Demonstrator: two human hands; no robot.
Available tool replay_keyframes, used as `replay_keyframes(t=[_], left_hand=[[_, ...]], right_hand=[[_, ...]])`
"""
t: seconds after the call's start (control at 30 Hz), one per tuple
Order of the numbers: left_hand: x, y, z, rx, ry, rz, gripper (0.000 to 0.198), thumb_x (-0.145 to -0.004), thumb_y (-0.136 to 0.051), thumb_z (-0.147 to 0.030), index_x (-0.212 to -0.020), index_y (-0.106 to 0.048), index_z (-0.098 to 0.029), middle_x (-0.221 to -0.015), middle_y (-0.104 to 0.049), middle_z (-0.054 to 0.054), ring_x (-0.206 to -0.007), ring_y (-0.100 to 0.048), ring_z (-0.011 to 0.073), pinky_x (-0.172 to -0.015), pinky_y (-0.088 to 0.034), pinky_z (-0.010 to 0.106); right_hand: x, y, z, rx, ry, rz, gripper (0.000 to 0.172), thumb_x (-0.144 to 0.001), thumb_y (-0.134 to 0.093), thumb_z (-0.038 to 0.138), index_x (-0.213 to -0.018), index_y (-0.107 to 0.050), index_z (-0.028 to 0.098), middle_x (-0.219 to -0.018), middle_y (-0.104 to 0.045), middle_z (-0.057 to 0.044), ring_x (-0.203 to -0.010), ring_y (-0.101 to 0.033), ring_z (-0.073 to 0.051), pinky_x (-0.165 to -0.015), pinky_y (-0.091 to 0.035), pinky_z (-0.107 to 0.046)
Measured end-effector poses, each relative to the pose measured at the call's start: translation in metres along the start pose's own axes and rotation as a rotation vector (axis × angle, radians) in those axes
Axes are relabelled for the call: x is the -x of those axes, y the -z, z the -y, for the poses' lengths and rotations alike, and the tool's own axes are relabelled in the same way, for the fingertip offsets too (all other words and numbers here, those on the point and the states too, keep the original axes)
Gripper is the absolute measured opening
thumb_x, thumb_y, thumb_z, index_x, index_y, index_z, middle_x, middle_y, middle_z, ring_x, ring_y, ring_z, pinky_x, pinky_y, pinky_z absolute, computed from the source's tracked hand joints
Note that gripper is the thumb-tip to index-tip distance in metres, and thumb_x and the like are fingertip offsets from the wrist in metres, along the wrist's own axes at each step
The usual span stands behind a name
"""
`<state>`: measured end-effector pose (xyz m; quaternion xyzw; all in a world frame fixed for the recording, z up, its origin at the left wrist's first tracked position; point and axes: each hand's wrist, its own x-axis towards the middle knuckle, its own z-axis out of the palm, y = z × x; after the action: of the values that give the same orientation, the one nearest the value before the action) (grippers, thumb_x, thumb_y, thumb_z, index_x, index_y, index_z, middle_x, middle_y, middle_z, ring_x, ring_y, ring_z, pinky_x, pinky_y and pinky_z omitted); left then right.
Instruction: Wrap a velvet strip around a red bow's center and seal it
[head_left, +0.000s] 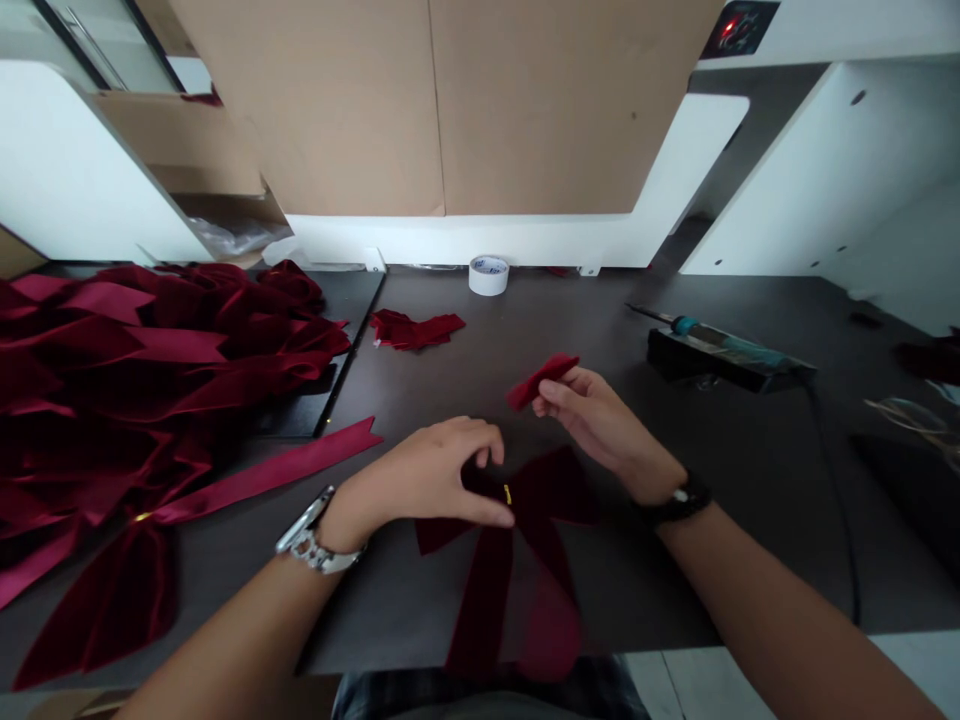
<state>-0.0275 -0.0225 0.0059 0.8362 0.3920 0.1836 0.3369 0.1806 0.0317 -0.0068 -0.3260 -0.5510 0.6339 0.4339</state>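
At far left lay a heap of bows [135, 340], crimson and glossy, too tangled to count. Behind, a few red scraps [415, 330] and one white tape roll [488, 275] sat on the dark table [465, 400]. The left hand [427, 480], fingers curled, pinched the gathered middle of one velvet bow [525, 530] lying at the near edge. Just beyond it, the right hand [592, 415] pinched one short folded velvet strip [541, 380]. One teal-handled soldering iron [720, 340] rested on a black stand [690, 362].
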Motion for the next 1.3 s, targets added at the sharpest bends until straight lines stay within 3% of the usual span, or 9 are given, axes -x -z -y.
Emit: replay_keyframes(t=[0.07, 0.13, 0.23, 0.5, 0.63, 0.8, 1.07, 1.2, 1.3], left_hand=[[0.003, 0.002, 0.000, -0.148, -0.020, 0.097, 0.035, -0.065, -0.079, -0.037, -0.089, -0.060, -0.019, -0.091, -0.059, 0.003, -0.082, -0.054, 0.0197, -0.071, -0.042, 0.029], [0.002, 0.001, 0.000, -0.148, -0.006, 0.112, 0.027, -0.070, -0.074, -0.026, -0.092, -0.060, -0.018, -0.095, -0.060, 0.005, -0.087, -0.055, 0.0206, -0.076, -0.043, 0.030], [-0.002, -0.001, 0.001, 0.007, 0.025, 0.099, 0.020, -0.075, -0.063, -0.019, -0.095, -0.060, -0.017, -0.097, -0.062, 0.005, -0.087, -0.057, 0.0189, -0.079, -0.044, 0.030], [-0.007, -0.005, 0.003, 0.466, 0.148, 0.067, 0.018, -0.074, -0.051, -0.014, -0.091, -0.053, -0.017, -0.092, -0.061, 0.001, -0.084, -0.056, 0.0151, -0.075, -0.046, 0.028], [-0.006, -0.008, 0.001, 0.589, 0.246, 0.057, 0.016, -0.074, -0.048, -0.017, -0.090, -0.048, -0.019, -0.082, -0.054, -0.002, -0.070, -0.050, 0.0112, -0.063, -0.042, 0.024], [-0.007, -0.011, 0.002, 0.786, 0.411, 0.011, 0.025, -0.072, -0.051, -0.021, -0.096, -0.044, -0.020, -0.076, -0.054, -0.004, -0.057, -0.046, 0.0087, -0.052, -0.036, 0.021], [-0.009, -0.009, 0.003, 0.963, 0.524, -0.025, 0.033, -0.067, -0.058, -0.020, -0.098, -0.046, -0.021, -0.070, -0.055, -0.004, -0.053, -0.049, 0.0081, -0.049, -0.034, 0.019], [-0.010, -0.008, 0.004, 0.954, 0.481, -0.057, 0.033, -0.071, -0.067, -0.033, -0.095, -0.048, -0.019, -0.077, -0.056, -0.003, -0.061, -0.051, 0.0084, -0.055, -0.038, 0.020], [-0.010, -0.009, 0.005, 0.891, 0.399, -0.072, 0.040, -0.068, -0.075, -0.031, -0.093, -0.047, -0.019, -0.082, -0.057, -0.003, -0.068, -0.051, 0.0086, -0.063, -0.040, 0.022]], right_hand=[[0.002, 0.009, 0.008, 0.060, -0.153, 0.268, 0.023, -0.074, -0.074, 0.035, -0.084, -0.065, 0.017, -0.079, -0.064, -0.001, -0.073, -0.059, -0.012, -0.072, -0.047, -0.026], [0.004, 0.010, 0.012, 0.139, -0.249, 0.487, 0.023, -0.075, -0.074, 0.030, -0.091, -0.064, 0.016, -0.087, -0.063, -0.002, -0.078, -0.060, -0.013, -0.075, -0.046, -0.027], [0.004, 0.004, 0.013, 0.305, -0.203, 0.632, 0.016, -0.077, -0.071, 0.027, -0.086, -0.065, 0.014, -0.093, -0.058, -0.002, -0.083, -0.058, -0.013, -0.079, -0.044, -0.026], [0.005, 0.000, 0.013, 0.291, -0.228, 0.574, 0.021, -0.080, -0.067, 0.031, -0.088, -0.058, 0.015, -0.091, -0.063, -0.004, -0.087, -0.060, -0.017, -0.084, -0.044, -0.032], [0.005, 0.002, 0.013, 0.319, -0.220, 0.553, 0.023, -0.079, -0.068, 0.032, -0.087, -0.055, 0.016, -0.089, -0.062, -0.003, -0.084, -0.059, -0.016, -0.081, -0.044, -0.031], [0.005, -0.001, 0.012, 0.344, -0.172, 0.500, 0.023, -0.080, -0.066, 0.033, -0.087, -0.054, 0.015, -0.088, -0.060, -0.003, -0.082, -0.058, -0.015, -0.078, -0.044, -0.030], [0.007, -0.004, 0.010, 0.482, -0.090, 0.421, 0.019, -0.080, -0.063, 0.032, -0.088, -0.053, 0.017, -0.089, -0.058, -0.002, -0.083, -0.057, -0.016, -0.079, -0.044, -0.031], [0.007, -0.006, 0.011, 0.532, -0.080, 0.397, 0.018, -0.080, -0.062, 0.031, -0.088, -0.054, 0.017, -0.090, -0.059, -0.003, -0.084, -0.057, -0.017, -0.079, -0.044, -0.032], [0.007, -0.007, 0.011, 0.545, -0.078, 0.378, 0.018, -0.081, -0.062, 0.032, -0.089, -0.055, 0.017, -0.091, -0.060, -0.004, -0.085, -0.057, -0.018, -0.080, -0.044, -0.032]])
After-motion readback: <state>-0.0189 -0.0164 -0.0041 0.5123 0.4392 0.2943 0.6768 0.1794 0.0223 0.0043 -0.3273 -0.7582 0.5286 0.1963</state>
